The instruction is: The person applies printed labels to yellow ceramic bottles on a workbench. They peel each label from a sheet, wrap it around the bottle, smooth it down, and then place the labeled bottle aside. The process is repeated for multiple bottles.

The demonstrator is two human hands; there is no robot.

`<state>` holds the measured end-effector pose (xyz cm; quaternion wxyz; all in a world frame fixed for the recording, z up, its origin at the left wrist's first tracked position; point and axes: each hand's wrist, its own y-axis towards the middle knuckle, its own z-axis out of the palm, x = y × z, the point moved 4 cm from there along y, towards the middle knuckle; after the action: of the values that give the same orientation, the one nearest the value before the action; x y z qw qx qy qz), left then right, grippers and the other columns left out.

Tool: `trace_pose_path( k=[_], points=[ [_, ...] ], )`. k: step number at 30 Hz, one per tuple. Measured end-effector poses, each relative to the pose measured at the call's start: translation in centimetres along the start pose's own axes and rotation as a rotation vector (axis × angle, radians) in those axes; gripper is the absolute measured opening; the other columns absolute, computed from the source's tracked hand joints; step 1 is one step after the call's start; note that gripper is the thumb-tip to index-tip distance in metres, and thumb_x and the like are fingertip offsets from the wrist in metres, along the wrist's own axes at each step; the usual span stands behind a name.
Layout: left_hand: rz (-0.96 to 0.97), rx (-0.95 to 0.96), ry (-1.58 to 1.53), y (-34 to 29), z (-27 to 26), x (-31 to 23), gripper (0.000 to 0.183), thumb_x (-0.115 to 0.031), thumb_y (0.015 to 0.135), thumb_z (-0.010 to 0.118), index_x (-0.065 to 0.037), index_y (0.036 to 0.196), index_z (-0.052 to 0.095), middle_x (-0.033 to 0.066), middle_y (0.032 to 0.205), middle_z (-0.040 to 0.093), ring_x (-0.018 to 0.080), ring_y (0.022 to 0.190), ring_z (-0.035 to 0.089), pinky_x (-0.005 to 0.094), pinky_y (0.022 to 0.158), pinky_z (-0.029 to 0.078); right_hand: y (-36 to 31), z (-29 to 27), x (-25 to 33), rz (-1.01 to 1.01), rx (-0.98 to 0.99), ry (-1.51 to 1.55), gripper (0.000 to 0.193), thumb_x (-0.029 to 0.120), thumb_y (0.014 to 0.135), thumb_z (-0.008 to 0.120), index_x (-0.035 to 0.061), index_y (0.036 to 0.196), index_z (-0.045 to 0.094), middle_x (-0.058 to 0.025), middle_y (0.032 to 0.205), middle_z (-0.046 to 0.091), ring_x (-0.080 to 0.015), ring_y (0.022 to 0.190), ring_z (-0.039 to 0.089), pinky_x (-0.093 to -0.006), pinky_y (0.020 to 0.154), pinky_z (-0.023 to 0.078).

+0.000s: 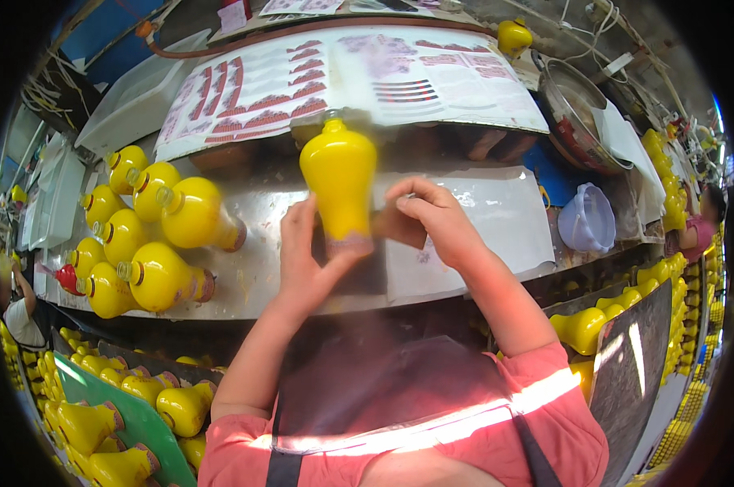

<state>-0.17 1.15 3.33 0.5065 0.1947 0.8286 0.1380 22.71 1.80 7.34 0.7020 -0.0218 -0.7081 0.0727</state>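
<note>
A glossy yellow bottle [339, 174] with a clear neck and a purplish patterned band round its foot stands upright in front of me. My left hand [306, 256] is closed on its lower part, the thumb across the foot. Just to the right, my right hand [432, 213] pinches a small brown flat piece [404, 229] beside the bottle. Motion blurs that piece, so I cannot tell its exact kind. Beyond the bottle, a sloping board carries a sheet of red patterned decals [261, 89] and a second sheet of purplish prints [407, 77].
Several yellow bottles [192, 213] lie at the table's left. A white paper sheet [497, 215] and a pale purple bucket [587, 221] are at right. White trays [135, 101] stand far left. More yellow bottles [184, 406] fill racks at both sides, with people farther off.
</note>
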Motion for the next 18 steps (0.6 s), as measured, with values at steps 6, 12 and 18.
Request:
trace_pose_path(
  k=[6, 12, 18],
  points=[
    [-0.402, 0.038, -0.695, 4.1, 2.8, 1.3, 0.100, -0.013, 0.094, 0.067, -0.010, 0.167, 0.000, 0.0209, 0.162, 0.032, 0.0301, 0.142, 0.044, 0.0397, 0.115, 0.040, 1.9, -2.6, 0.6, 0.100, 0.046, -0.109, 0.032, 0.033, 0.103, 0.061, 0.0053, 0.092, 0.071, 0.0001, 0.074, 0.062, -0.0071, 0.055, 0.056, -0.0232, 0.052, 0.043],
    [-0.441, 0.025, -0.709, 3.5, 2.6, 0.8, 0.103, -0.011, 0.091, 0.069, -0.011, 0.167, 0.000, 0.0202, 0.161, 0.033, 0.0316, 0.142, 0.045, 0.0413, 0.115, 0.040, 5.9, -9.5, 5.0, -0.132, -0.332, -0.690, 0.031, 0.028, 0.097, 0.067, -0.0008, 0.088, 0.074, -0.0030, 0.066, 0.065, -0.0103, 0.062, 0.062, -0.0284, 0.060, 0.050],
    [-0.470, 0.056, -0.705, 3.6, 2.8, 2.4, 0.095, -0.012, 0.085, 0.070, -0.005, 0.164, 0.019, 0.0177, 0.155, 0.043, 0.0290, 0.141, 0.047, 0.0403, 0.117, 0.038, 11.3, -11.9, 7.6, -0.317, -0.423, -0.987, 0.020, 0.020, 0.090, 0.066, 0.0052, 0.096, 0.078, -0.0164, 0.084, 0.075, -0.0335, 0.083, 0.073, -0.0393, 0.078, 0.057]
  ],
)
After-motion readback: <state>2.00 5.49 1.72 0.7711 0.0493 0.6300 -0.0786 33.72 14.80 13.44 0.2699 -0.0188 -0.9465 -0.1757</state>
